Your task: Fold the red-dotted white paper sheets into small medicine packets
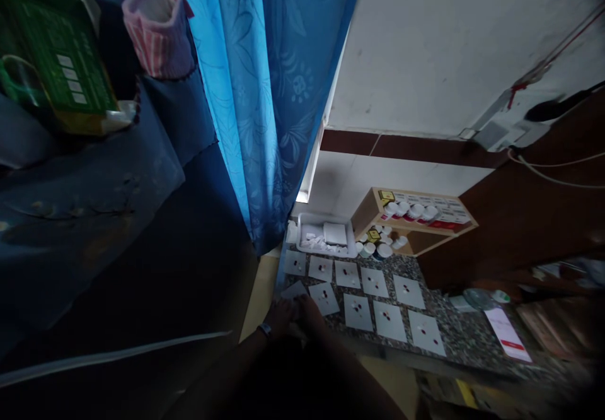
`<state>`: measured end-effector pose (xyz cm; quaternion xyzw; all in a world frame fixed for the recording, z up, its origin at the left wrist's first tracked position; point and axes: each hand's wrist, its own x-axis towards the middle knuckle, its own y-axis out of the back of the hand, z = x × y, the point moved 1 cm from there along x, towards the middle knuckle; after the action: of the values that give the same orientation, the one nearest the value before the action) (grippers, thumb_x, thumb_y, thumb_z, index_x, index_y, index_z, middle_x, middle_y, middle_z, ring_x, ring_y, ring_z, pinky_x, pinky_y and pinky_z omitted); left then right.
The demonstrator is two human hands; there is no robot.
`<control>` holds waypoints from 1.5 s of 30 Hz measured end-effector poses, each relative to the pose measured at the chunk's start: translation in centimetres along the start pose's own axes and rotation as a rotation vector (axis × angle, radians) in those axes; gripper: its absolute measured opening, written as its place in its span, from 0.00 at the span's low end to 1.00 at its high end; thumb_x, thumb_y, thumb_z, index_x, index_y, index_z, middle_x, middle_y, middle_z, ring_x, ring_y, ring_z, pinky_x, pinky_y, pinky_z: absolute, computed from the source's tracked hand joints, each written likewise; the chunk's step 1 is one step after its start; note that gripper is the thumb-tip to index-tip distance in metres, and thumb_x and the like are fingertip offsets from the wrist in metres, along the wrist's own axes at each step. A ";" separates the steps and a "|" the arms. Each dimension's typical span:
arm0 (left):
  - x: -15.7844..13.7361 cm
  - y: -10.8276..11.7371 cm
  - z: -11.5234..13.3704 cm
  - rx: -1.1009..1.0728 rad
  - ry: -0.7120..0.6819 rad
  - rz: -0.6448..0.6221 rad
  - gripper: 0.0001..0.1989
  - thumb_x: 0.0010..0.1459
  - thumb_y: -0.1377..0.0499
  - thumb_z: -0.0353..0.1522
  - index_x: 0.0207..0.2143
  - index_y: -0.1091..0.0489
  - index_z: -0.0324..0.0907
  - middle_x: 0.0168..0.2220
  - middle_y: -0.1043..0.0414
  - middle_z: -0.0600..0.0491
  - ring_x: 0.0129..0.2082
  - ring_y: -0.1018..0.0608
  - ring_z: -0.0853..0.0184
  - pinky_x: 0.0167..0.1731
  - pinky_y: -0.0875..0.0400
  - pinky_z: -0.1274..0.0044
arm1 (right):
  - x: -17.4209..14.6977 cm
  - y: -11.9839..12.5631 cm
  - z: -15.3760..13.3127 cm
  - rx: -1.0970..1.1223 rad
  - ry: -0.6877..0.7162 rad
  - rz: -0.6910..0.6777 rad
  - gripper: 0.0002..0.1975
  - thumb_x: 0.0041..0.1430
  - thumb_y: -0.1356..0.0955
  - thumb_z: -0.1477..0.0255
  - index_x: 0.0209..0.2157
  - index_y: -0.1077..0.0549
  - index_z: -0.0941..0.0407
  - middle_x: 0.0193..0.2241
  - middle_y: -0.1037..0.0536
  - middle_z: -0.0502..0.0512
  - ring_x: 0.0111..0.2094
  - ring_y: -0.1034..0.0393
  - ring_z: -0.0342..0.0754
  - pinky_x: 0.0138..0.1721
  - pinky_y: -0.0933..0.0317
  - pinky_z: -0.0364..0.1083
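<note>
My left hand (280, 316), with a watch or band (265, 329) at its wrist, is at the near left corner of the counter. My right hand (309, 314) is close beside it. Both have curled fingers that meet at a small white paper square (293, 291), tilted against the rows. A pale bit of paper shows between the hands; the exact hold is dim. Just to the right lies another paper square (324, 298) with a few small pills on it. More such squares with red, brown and white pills lie in two rows, among them one paper square (358, 311).
A white tray (302, 243) with paper pieces stands behind the rows. Beside it, a wooden shelf (406, 234) holds medicine bottles and boxes. A phone (508, 335) lies on the speckled counter (454, 328) at right. A blue curtain (293, 92) hangs at left.
</note>
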<state>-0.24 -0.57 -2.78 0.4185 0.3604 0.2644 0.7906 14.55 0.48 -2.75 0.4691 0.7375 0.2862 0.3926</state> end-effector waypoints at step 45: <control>2.3 0.4 -0.1 -0.278 0.140 0.231 0.18 0.54 0.50 0.28 0.48 0.35 0.38 0.47 0.32 0.48 0.48 0.31 0.64 0.49 0.38 0.72 | -0.2 1.4 1.2 -0.235 -0.092 -0.075 0.11 0.56 0.39 0.77 0.38 0.28 0.58 0.39 0.27 0.60 0.41 0.33 0.48 0.39 0.43 0.42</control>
<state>1.02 1.33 -3.28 0.3242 0.3242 0.4291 0.7783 16.29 0.92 -2.22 0.4046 0.6971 0.3338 0.4888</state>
